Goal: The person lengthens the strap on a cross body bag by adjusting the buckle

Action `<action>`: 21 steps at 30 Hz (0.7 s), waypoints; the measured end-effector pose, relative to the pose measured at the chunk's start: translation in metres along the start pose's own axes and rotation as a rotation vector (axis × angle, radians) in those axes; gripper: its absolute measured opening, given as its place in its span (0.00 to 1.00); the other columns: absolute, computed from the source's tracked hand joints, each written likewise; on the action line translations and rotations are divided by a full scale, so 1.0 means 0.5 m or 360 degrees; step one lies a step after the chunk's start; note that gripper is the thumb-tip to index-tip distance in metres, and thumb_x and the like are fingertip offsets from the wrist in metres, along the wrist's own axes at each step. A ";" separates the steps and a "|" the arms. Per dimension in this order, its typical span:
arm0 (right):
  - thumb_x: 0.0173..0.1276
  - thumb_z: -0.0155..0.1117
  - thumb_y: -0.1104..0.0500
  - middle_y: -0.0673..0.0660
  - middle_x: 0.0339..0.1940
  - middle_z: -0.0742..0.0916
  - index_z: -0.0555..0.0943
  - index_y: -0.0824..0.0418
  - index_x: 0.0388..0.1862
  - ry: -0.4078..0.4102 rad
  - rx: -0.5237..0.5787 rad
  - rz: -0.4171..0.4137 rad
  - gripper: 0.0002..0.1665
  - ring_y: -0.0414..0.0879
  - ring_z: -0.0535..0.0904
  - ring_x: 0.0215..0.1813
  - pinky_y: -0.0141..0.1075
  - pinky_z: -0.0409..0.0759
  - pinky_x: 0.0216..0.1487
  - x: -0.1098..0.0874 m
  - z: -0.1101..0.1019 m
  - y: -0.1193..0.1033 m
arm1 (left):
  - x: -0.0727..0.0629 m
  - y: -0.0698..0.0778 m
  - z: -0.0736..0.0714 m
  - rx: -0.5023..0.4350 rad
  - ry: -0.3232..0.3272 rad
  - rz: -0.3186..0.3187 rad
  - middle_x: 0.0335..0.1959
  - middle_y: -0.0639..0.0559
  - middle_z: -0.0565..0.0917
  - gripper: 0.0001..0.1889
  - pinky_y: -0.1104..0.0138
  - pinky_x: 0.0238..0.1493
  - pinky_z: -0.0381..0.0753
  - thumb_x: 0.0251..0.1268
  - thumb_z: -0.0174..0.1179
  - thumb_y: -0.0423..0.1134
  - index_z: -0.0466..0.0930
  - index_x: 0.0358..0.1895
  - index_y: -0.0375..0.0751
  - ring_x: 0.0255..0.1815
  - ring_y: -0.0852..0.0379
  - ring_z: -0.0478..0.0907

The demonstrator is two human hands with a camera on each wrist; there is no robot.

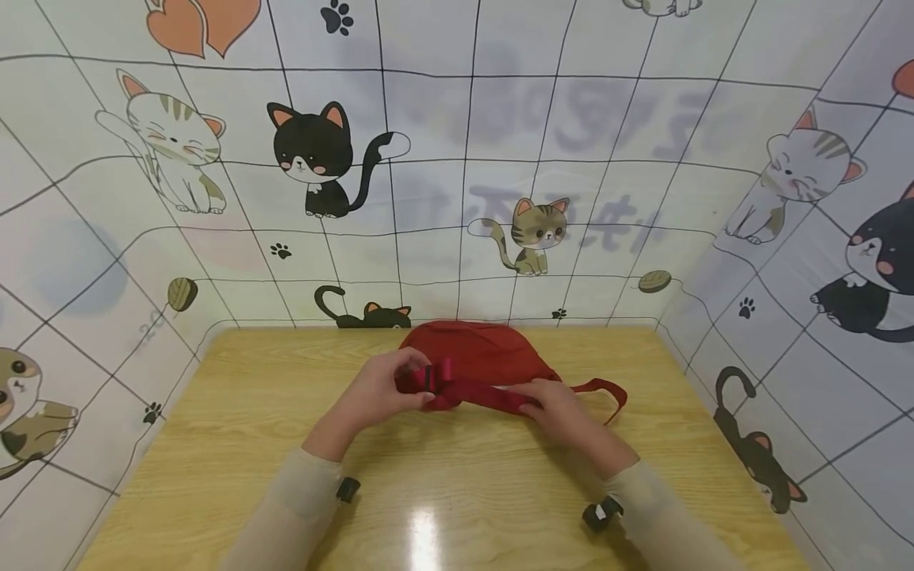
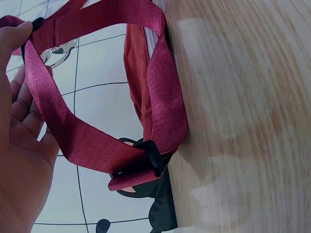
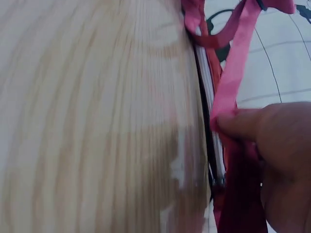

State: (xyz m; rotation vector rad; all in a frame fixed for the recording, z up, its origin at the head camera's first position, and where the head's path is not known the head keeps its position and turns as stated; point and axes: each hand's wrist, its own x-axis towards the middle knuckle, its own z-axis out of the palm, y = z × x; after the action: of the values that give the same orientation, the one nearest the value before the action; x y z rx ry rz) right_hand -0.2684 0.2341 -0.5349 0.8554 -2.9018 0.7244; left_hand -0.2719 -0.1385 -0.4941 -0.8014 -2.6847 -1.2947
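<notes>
A red fabric bag (image 1: 474, 349) lies at the back of the wooden table, against the wall. Its dark red webbing strap (image 1: 489, 395) is lifted in front of it. My left hand (image 1: 378, 390) pinches the strap beside a black plastic piece, with the thumb on top in the left wrist view. There the strap hangs in a loop, and a black strap slider (image 2: 153, 158) sits at its lower end. Farther right, my right hand (image 1: 564, 411) pinches a flat stretch of the strap between thumb and fingers. A pale zipper edge (image 3: 206, 82) shows behind the strap.
A loose strap end (image 1: 610, 388) curves over the table to the right of the bag. Walls with a cat-print covering (image 1: 428, 190) enclose the wooden table (image 1: 286, 444) at the back and both sides. Each wrist wears a small black device (image 1: 602, 514).
</notes>
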 end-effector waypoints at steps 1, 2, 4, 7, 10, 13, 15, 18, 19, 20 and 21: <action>0.75 0.77 0.65 0.51 0.54 0.91 0.89 0.52 0.68 -0.0016 -0.0039 0.0040 0.25 0.50 0.86 0.55 0.51 0.86 0.58 -0.004 -0.004 0.004 | 0.000 0.002 -0.001 -0.0010 0.0002 -0.0006 0.39 0.65 0.86 0.23 0.57 0.50 0.85 0.60 0.85 0.39 0.84 0.54 0.57 0.43 0.58 0.83; 0.74 0.77 0.65 0.51 0.53 0.91 0.89 0.52 0.68 -0.0029 -0.0069 0.0073 0.24 0.51 0.86 0.54 0.52 0.86 0.58 -0.007 -0.007 0.007 | 0.000 0.003 -0.001 -0.0017 0.0002 -0.0008 0.39 0.65 0.86 0.23 0.56 0.50 0.85 0.60 0.85 0.39 0.84 0.54 0.57 0.43 0.58 0.83; 0.74 0.77 0.65 0.51 0.52 0.91 0.89 0.53 0.66 -0.0053 -0.0078 0.0131 0.23 0.51 0.86 0.53 0.52 0.86 0.58 -0.010 -0.010 0.010 | 0.001 0.006 -0.001 -0.0016 0.0004 -0.0006 0.39 0.64 0.86 0.23 0.56 0.50 0.85 0.60 0.85 0.39 0.84 0.54 0.56 0.43 0.58 0.83; 0.75 0.77 0.62 0.51 0.50 0.90 0.89 0.55 0.65 -0.0069 -0.0039 0.0182 0.20 0.49 0.85 0.50 0.51 0.86 0.55 -0.007 -0.009 0.006 | 0.002 0.007 0.000 -0.0008 -0.0002 0.0005 0.39 0.64 0.86 0.23 0.57 0.51 0.85 0.60 0.85 0.39 0.84 0.55 0.55 0.43 0.59 0.83; 0.76 0.77 0.58 0.50 0.52 0.89 0.87 0.56 0.65 -0.0065 0.0044 0.0200 0.20 0.47 0.84 0.51 0.50 0.86 0.56 0.005 0.001 -0.008 | 0.004 0.008 0.001 -0.0006 -0.0007 0.0007 0.40 0.64 0.86 0.23 0.57 0.51 0.85 0.61 0.85 0.40 0.84 0.55 0.54 0.43 0.59 0.83; 0.78 0.76 0.56 0.51 0.57 0.88 0.85 0.57 0.66 -0.0050 0.0198 0.0144 0.22 0.48 0.86 0.58 0.51 0.85 0.61 0.027 0.017 -0.028 | 0.004 0.008 0.003 -0.0010 -0.0005 -0.0001 0.40 0.65 0.86 0.23 0.57 0.51 0.85 0.60 0.85 0.39 0.84 0.55 0.55 0.43 0.59 0.83; 0.78 0.76 0.55 0.52 0.61 0.88 0.85 0.57 0.68 -0.0042 0.0323 0.0094 0.23 0.50 0.85 0.63 0.52 0.84 0.66 0.045 0.029 -0.043 | 0.004 0.008 0.003 -0.0008 0.0000 -0.0002 0.40 0.65 0.86 0.23 0.58 0.51 0.85 0.60 0.85 0.40 0.84 0.55 0.55 0.43 0.60 0.83; 0.80 0.75 0.55 0.51 0.64 0.88 0.84 0.55 0.70 -0.0028 0.0511 0.0035 0.23 0.49 0.86 0.65 0.50 0.83 0.67 0.070 0.045 -0.064 | 0.004 0.008 0.003 -0.0012 0.0003 0.0011 0.39 0.65 0.87 0.23 0.58 0.50 0.86 0.60 0.85 0.39 0.84 0.54 0.55 0.43 0.60 0.84; 0.80 0.74 0.54 0.50 0.63 0.89 0.84 0.54 0.70 -0.0022 0.0553 0.0019 0.23 0.48 0.86 0.64 0.48 0.84 0.66 0.076 0.050 -0.070 | 0.004 0.009 0.003 -0.0013 0.0000 0.0018 0.39 0.65 0.87 0.23 0.58 0.50 0.86 0.60 0.85 0.39 0.84 0.55 0.55 0.43 0.60 0.84; 0.80 0.74 0.55 0.49 0.61 0.90 0.85 0.53 0.70 -0.0017 0.0605 0.0008 0.23 0.46 0.86 0.62 0.46 0.84 0.65 0.082 0.054 -0.076 | 0.004 0.010 0.003 -0.0014 -0.0001 0.0022 0.39 0.65 0.87 0.23 0.58 0.50 0.86 0.60 0.85 0.39 0.84 0.55 0.55 0.42 0.60 0.84; 0.80 0.74 0.55 0.48 0.59 0.90 0.85 0.52 0.70 -0.0009 0.0645 -0.0004 0.22 0.45 0.86 0.59 0.44 0.84 0.62 0.085 0.057 -0.081 | 0.004 0.010 0.003 -0.0016 -0.0004 0.0023 0.39 0.65 0.87 0.23 0.58 0.50 0.86 0.61 0.85 0.39 0.84 0.55 0.55 0.42 0.60 0.84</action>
State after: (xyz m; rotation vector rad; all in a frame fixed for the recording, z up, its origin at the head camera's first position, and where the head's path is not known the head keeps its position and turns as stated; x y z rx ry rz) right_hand -0.2807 0.1699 -0.5363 0.8853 -2.7983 1.3402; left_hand -0.2710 -0.1339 -0.4907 -0.8223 -2.6715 -1.3057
